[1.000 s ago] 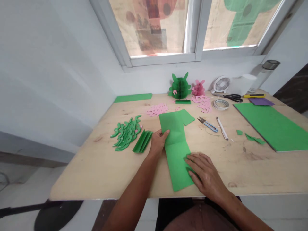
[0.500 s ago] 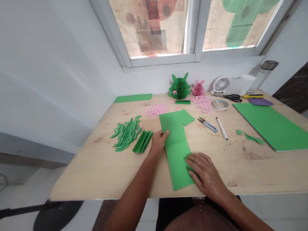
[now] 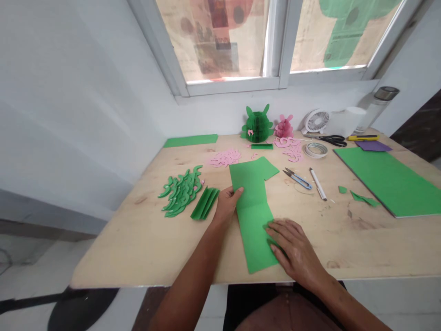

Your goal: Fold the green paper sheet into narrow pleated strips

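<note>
A folded green paper sheet [image 3: 250, 184] lies on the table with a crease across its middle and a flap jutting out at the upper right. My left hand [image 3: 226, 207] holds its left edge near the crease. My right hand [image 3: 296, 248] lies flat over the right edge of the lower half, with the fingers spread a little. To the left of my left hand are a pleated green paper strip [image 3: 205, 203] and a heap of curved green paper cutouts [image 3: 181, 191]. Pink paper cutouts [image 3: 224, 157] lie above the sheet.
Thread snips [image 3: 297, 179] and a white pen [image 3: 317, 184] lie right of the sheet. A large green sheet [image 3: 389, 181] lies at the right. Paper honeycomb figures [image 3: 257, 125], a tape roll [image 3: 315, 150], scissors [image 3: 332, 140] and a small fan [image 3: 316, 121] stand at the back.
The top of the green sheet has shifted slightly right under my left hand. The camera view has moved slightly. My hands stay almost where they were.
</note>
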A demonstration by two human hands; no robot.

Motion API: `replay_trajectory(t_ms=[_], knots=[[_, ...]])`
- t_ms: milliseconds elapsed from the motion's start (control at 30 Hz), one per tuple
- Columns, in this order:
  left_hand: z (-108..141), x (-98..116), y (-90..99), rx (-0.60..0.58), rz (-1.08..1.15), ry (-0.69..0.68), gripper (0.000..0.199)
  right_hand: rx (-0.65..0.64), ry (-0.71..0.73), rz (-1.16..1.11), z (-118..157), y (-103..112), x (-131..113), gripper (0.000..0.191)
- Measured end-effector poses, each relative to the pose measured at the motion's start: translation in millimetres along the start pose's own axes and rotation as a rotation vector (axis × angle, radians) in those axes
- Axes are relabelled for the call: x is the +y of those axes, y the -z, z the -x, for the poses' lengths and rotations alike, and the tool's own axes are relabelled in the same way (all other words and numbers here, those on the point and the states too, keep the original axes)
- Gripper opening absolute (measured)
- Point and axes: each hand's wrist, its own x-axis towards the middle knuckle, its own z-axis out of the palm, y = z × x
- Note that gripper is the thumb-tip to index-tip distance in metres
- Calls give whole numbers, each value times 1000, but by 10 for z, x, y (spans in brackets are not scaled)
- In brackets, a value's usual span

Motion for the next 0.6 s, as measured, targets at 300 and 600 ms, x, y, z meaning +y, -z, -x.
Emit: replay_trajectory(t_ms=[300, 600], knots=[[37, 51, -35, 41, 24, -3, 42, 1, -18, -18, 0, 2, 2, 36], [76, 102, -68, 54, 46, -4, 40, 48, -188, -152, -6, -50, 74, 40]])
